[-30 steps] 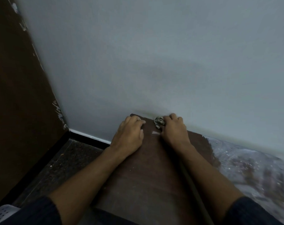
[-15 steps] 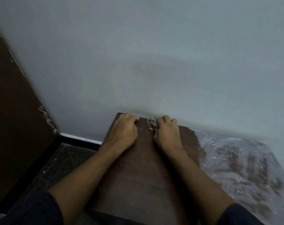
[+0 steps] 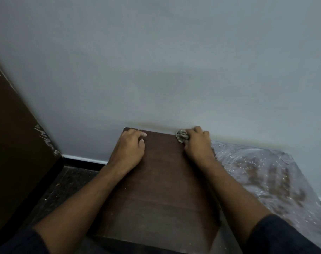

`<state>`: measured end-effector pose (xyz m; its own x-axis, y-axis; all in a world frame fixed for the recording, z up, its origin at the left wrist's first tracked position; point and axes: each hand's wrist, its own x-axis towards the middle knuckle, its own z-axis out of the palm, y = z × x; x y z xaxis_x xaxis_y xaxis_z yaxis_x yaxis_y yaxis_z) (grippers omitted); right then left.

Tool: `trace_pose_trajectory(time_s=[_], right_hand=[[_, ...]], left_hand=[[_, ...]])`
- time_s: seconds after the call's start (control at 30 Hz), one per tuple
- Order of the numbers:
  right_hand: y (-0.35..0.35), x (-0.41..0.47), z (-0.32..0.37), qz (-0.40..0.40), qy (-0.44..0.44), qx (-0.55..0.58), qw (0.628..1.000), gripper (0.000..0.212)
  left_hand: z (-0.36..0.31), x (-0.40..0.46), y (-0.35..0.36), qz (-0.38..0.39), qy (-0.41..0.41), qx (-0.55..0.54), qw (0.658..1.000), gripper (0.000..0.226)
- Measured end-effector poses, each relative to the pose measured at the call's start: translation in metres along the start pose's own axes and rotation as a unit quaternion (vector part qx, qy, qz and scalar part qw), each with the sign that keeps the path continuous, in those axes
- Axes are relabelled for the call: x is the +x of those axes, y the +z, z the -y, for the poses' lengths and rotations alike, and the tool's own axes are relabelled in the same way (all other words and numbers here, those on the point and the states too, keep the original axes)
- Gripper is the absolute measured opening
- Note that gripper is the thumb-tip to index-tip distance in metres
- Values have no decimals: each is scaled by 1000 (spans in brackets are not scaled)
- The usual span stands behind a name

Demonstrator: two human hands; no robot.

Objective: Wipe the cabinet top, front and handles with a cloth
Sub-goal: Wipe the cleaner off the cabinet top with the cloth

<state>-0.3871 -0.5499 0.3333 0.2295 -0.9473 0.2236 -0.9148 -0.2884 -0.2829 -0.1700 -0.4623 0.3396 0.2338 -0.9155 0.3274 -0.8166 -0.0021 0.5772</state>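
Cabinet top [image 3: 161, 189], a dark brown wood-grain panel, runs away from the camera to meet the pale grey wall [image 3: 174, 61]. At the far edge of the cabinet top, against the wall, the right hand [image 3: 199, 143] presses a small crumpled patterned cloth [image 3: 182, 136], its grip clamped on the wad with fingers curled over it. The left hand [image 3: 129, 147] rests flat on the far left corner of the cabinet top, fingers loosely bent and holding nothing. Right of the cabinet top lies a sheet of wrinkled clear plastic [image 3: 266, 173], covering a surface there. Left of the cabinet top is dark speckled floor [image 3: 64, 187], with a dark brown door [image 3: 14, 140] beyond it. Dark sleeves cover both upper forearms.
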Motion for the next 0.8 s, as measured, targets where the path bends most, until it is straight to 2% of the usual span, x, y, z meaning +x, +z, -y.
trace_pose_trajectory(time_s=[0.1, 0.2, 0.3, 0.43, 0.5, 0.6, 0.67, 0.73, 0.8], right_hand=[[3, -1, 12, -1, 34, -16, 999, 39], [11, -11, 52, 3, 10, 3, 1000, 38], [22, -35, 95, 23, -102, 53, 993, 42], [21, -77, 115, 66, -270, 116, 954, 42], [15, -73, 93, 57, -259, 122, 956, 46], [11, -42, 54, 13, -129, 93, 987, 43], [9, -27, 45, -2, -60, 85, 995, 41], [9, -33, 55, 11, -66, 72, 995, 40], [6, -55, 65, 27, -135, 68, 988, 41]], left_hand=[[2, -2, -2, -4, -17, -4, 1000, 27], [4, -6, -6, -19, -34, -7, 999, 27], [9, -10, -14, -44, -39, -2, 998, 28], [20, -15, -22, -30, -44, 5, 999, 25], [24, -18, -24, -16, -46, 12, 999, 23], [23, -22, -25, -2, -40, 6, 999, 22], [19, -23, -22, 9, -26, 0, 1000, 22], [12, -23, -15, 17, -7, -6, 1000, 23], [2, -20, -6, 24, 17, -9, 1000, 24]])
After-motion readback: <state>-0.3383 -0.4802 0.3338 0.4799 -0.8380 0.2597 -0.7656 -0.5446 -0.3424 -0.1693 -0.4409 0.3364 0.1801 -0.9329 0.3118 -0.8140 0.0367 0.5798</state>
